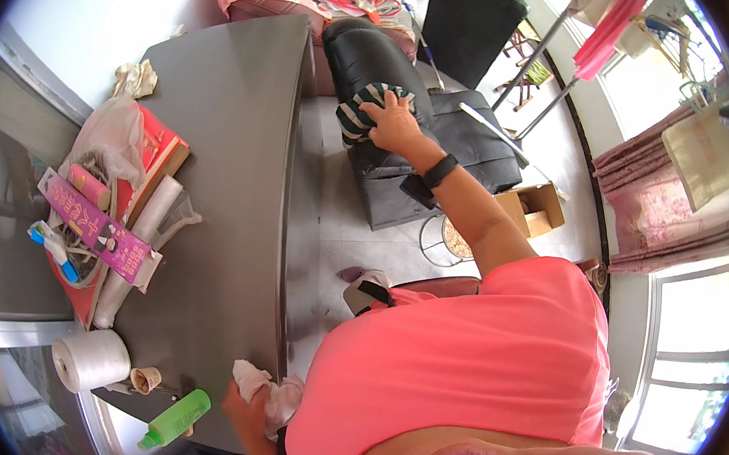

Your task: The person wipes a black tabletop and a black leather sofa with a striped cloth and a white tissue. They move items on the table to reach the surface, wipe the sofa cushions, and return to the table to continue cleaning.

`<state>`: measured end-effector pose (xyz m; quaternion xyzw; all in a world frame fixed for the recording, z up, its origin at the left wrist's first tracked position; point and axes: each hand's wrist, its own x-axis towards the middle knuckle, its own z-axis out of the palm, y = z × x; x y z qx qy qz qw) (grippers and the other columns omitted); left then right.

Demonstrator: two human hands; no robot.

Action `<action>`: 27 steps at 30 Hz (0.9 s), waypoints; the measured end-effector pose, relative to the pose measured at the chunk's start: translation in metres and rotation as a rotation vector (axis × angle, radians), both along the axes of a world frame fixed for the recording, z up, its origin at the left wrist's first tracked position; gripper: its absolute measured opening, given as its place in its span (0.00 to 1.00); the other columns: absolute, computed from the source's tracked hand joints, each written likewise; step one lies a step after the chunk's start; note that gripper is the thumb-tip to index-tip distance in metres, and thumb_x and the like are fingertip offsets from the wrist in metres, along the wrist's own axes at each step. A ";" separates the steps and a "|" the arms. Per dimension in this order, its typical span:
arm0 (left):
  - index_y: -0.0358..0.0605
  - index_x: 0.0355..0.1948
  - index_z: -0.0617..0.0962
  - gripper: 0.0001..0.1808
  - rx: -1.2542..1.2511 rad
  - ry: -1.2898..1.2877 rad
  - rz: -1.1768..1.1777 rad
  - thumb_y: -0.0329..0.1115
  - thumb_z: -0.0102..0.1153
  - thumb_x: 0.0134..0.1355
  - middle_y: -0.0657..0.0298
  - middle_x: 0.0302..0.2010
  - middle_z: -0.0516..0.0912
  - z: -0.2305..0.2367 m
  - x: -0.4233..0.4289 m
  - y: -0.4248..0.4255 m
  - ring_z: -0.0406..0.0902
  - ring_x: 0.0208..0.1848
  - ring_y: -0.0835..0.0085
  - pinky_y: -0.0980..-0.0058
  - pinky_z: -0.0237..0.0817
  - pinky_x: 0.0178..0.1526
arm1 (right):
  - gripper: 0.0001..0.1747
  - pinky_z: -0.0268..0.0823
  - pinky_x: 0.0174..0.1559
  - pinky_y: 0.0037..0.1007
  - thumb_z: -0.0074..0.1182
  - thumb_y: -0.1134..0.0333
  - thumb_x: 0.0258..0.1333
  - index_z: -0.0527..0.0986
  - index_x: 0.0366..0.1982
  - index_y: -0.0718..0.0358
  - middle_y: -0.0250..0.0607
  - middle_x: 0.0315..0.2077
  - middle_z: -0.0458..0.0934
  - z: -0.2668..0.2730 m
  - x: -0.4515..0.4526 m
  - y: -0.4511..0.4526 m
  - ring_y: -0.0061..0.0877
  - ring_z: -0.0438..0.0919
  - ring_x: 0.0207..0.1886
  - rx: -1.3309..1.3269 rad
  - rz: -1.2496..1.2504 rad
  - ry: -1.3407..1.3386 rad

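Observation:
My right hand [392,123] reaches forward over a black leather sofa [374,55]. Its fingers are bent over a dark-and-cream striped cloth [354,118], pressed to the sofa's padded top. A black band circles that wrist. Low on the left, my left hand [245,407] is by the edge of a grey table [221,175], bunching a whitish cloth [282,400]; part of this hand is hidden behind the cloth. A green bottle [177,418] lies on its side near the left hand, at the table's near end.
On the table's left are a purple printed box [98,227], a plastic-film roll [164,200], a large white thread spool [91,360] and a paper cup [146,380]. A round stool [456,238] and an open cardboard box [540,210] stand right of the table. A drying rack [544,111] is beyond.

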<state>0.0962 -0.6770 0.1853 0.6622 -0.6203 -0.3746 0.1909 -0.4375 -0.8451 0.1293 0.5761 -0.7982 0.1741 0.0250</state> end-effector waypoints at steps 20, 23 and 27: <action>0.34 0.43 0.74 0.17 -0.257 -0.225 0.254 0.26 0.57 0.49 0.57 0.35 0.79 -0.022 -0.022 0.063 0.76 0.37 0.65 0.70 0.66 0.47 | 0.30 0.71 0.44 0.41 0.57 0.70 0.51 0.67 0.57 0.43 0.50 0.40 0.72 -0.013 -0.013 0.017 0.48 0.75 0.43 -0.206 0.364 0.425; 0.34 0.43 0.73 0.17 -0.333 -0.355 0.247 0.25 0.58 0.50 0.54 0.35 0.77 -0.027 -0.025 0.074 0.75 0.37 0.62 0.69 0.66 0.47 | 0.30 0.71 0.43 0.41 0.58 0.70 0.51 0.67 0.57 0.42 0.51 0.40 0.72 -0.006 -0.013 0.024 0.48 0.75 0.44 -0.197 0.459 0.327; 0.35 0.41 0.72 0.17 -0.391 -0.413 0.240 0.25 0.60 0.49 0.52 0.34 0.75 -0.031 -0.028 0.084 0.73 0.37 0.57 0.69 0.65 0.47 | 0.29 0.64 0.55 0.48 0.59 0.67 0.49 0.70 0.56 0.49 0.60 0.55 0.64 0.003 -0.013 0.039 0.53 0.69 0.54 -0.057 0.458 0.149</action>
